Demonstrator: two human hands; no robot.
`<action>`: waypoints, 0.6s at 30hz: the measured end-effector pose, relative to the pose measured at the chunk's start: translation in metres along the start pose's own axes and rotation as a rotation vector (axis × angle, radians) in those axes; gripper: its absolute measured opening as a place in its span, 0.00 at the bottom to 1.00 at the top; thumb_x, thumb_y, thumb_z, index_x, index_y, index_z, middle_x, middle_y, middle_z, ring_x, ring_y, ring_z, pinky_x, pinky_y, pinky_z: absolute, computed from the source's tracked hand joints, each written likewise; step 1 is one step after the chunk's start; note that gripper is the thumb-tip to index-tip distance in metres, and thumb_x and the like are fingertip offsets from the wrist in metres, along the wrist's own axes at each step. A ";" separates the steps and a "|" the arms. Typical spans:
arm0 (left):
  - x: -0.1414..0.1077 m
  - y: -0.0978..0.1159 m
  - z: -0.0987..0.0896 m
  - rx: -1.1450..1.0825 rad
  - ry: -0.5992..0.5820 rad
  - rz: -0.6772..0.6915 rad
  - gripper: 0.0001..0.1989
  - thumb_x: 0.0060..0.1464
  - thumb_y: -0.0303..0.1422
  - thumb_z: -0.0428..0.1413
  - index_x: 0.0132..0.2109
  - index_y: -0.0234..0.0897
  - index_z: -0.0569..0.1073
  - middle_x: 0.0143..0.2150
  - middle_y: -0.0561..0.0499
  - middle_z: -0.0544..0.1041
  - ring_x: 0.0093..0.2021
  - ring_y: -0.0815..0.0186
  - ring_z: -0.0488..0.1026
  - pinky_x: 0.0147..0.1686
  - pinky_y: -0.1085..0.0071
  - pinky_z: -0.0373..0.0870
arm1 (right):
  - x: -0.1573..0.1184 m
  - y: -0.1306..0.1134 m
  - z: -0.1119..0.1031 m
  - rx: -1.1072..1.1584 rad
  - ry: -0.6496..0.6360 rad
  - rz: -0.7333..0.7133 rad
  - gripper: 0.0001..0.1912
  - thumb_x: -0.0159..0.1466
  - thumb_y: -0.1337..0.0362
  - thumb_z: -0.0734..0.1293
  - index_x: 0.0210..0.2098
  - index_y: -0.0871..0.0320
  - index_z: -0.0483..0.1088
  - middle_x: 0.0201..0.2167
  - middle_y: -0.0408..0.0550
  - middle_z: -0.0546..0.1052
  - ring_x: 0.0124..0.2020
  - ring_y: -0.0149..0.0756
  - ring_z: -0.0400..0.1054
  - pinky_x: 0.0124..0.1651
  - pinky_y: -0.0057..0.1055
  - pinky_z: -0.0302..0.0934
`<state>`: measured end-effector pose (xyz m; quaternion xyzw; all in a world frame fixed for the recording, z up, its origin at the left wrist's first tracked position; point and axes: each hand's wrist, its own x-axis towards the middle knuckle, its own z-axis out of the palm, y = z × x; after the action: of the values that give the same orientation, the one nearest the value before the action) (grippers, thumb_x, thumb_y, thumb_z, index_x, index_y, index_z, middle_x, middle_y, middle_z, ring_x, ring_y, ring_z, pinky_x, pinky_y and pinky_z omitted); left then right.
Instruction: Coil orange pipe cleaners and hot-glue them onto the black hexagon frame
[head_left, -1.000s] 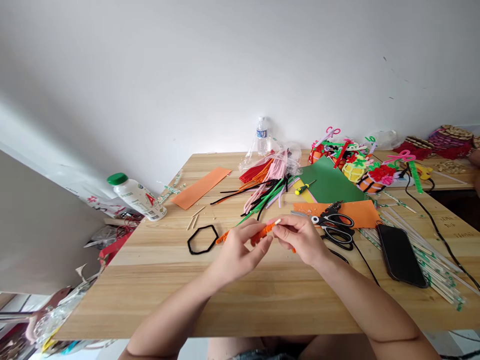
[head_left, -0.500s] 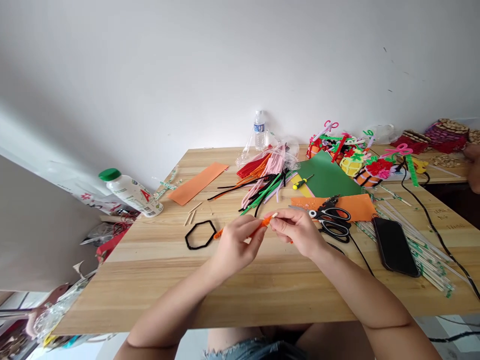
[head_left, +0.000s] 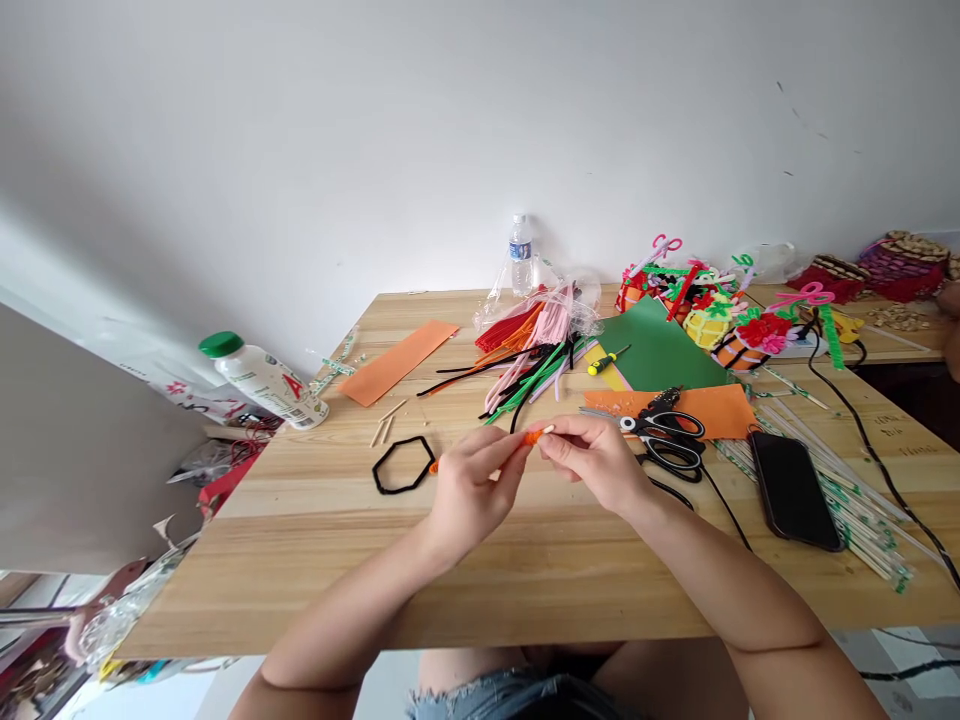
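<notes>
Pinched in my left hand [head_left: 474, 482] is a thin stick wrapped in orange pipe cleaner [head_left: 532, 438]; its pale bare tip pokes out on the right. My right hand [head_left: 594, 455] closes thumb and fingertips on the wrap by that tip. Most of the wrapped stick hides behind my left fingers, and a small orange end shows at their left. Beside that end lies a black pipe cleaner hexagon [head_left: 401, 489] flat on the table. Black-handled scissors [head_left: 675, 427] rest just right of my right hand, on an orange sheet [head_left: 724, 412].
Behind my hands lies a bundle of coloured pipe cleaners [head_left: 536, 345], near a green sheet [head_left: 652, 345] and a yellow screwdriver [head_left: 602, 364]. A phone [head_left: 795, 490] and paper-wrapped sticks [head_left: 862, 520] sit right. A white bottle [head_left: 266, 380] stands left; finished flower baskets [head_left: 705, 325] stand back right.
The orange-wrapped stick has shifted within my fingers, with less of it showing at the left and between my hands. Both hands stay nearly in place; the view tilts slightly.
</notes>
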<state>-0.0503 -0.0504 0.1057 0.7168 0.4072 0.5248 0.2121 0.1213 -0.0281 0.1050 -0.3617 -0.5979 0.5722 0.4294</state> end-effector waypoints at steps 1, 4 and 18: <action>-0.001 0.000 0.001 0.022 0.032 0.037 0.11 0.57 0.36 0.55 0.35 0.34 0.79 0.26 0.48 0.73 0.27 0.69 0.66 0.28 0.70 0.63 | 0.000 0.000 -0.001 0.001 0.000 -0.001 0.19 0.59 0.52 0.69 0.41 0.61 0.78 0.20 0.40 0.65 0.18 0.23 0.53 0.19 0.23 0.47; 0.002 -0.002 -0.004 -0.177 -0.176 -0.158 0.15 0.58 0.40 0.54 0.34 0.33 0.78 0.26 0.47 0.73 0.26 0.69 0.66 0.28 0.71 0.64 | -0.001 -0.002 -0.002 -0.027 -0.023 -0.003 0.19 0.60 0.52 0.69 0.40 0.61 0.79 0.21 0.43 0.68 0.18 0.24 0.53 0.19 0.24 0.47; 0.001 -0.001 -0.003 0.102 -0.006 0.104 0.11 0.59 0.35 0.53 0.36 0.35 0.79 0.27 0.47 0.73 0.28 0.67 0.66 0.30 0.70 0.63 | 0.000 -0.006 0.000 -0.052 0.030 -0.024 0.18 0.58 0.54 0.70 0.41 0.61 0.79 0.22 0.45 0.73 0.18 0.24 0.55 0.18 0.23 0.47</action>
<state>-0.0535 -0.0493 0.1063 0.7485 0.3948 0.5115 0.1490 0.1213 -0.0287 0.1107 -0.3740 -0.6102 0.5460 0.4355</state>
